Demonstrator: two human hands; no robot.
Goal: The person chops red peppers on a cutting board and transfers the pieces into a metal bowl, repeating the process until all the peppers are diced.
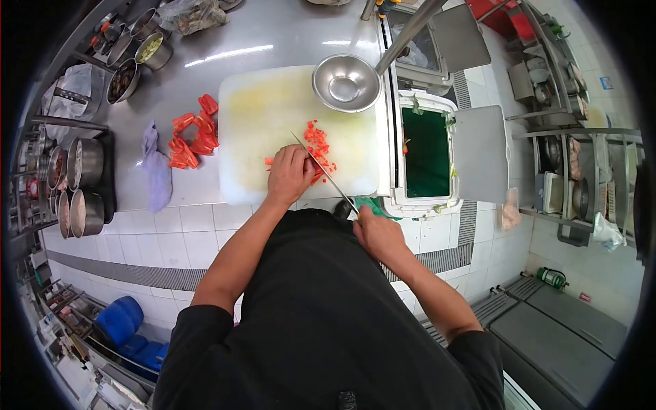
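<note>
My right hand is wrapped round the handle of a knife, its long blade slanting up and left across the cutting board. My left hand is closed, fingers curled down on red vegetable strips at the board's near side, knuckles right beside the blade. Strip ends poke out left of the fingers. Small diced red pieces lie beyond the blade and to its right. Larger red vegetable pieces are heaped on the steel counter, left of the board.
A steel bowl sits at the board's far right corner. To the right stands an open bin with a green interior. A purple cloth or bag lies on the counter. Pots stand on the left, and a metal post rises at the right.
</note>
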